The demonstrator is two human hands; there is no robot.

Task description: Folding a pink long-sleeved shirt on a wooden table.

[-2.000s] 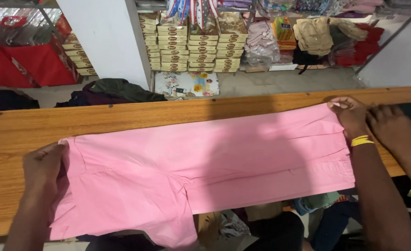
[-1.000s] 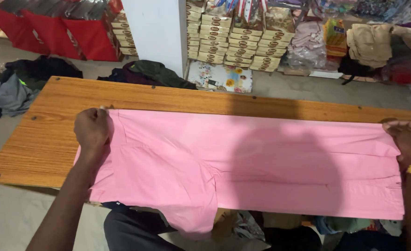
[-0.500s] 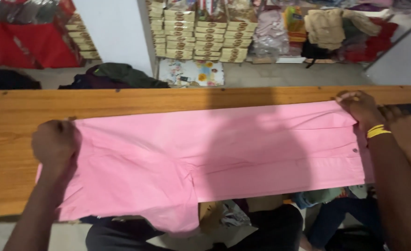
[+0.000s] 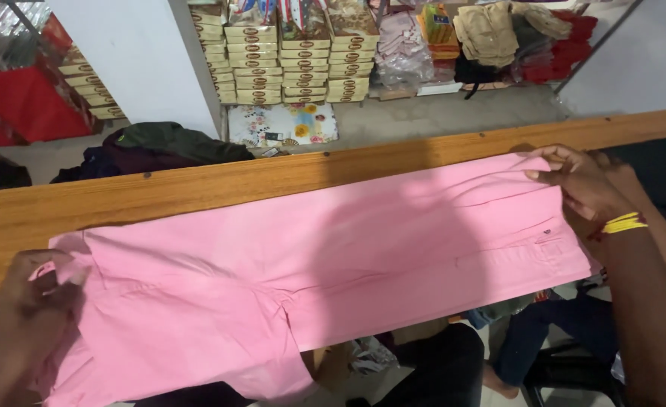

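Observation:
A pair of pink trousers (image 4: pixel 348 256) lies spread flat along a long wooden table (image 4: pixel 197 188), with part of one end hanging over the near edge. My left hand (image 4: pixel 31 301) grips the left end of the cloth, fingers curled over its edge. My right hand (image 4: pixel 581 185), with a yellow band on the wrist, pinches the far right corner of the trousers and lifts it slightly. A second dark hand or arm (image 4: pixel 630 181) shows just behind my right hand; whose it is I cannot tell.
Beyond the table, stacked flat boxes (image 4: pixel 272 53) stand by a white pillar (image 4: pixel 137 60). A heap of dark clothes (image 4: pixel 159 143) and a floral mat (image 4: pixel 284 124) lie on the floor. Folded garments (image 4: pixel 499 34) pile up at the back right. Legs in dark trousers (image 4: pixel 438 369) show under the table.
My left hand has slid down the left end toward the near edge. My right hand now pinches and raises the far right corner. The view has swung slightly.

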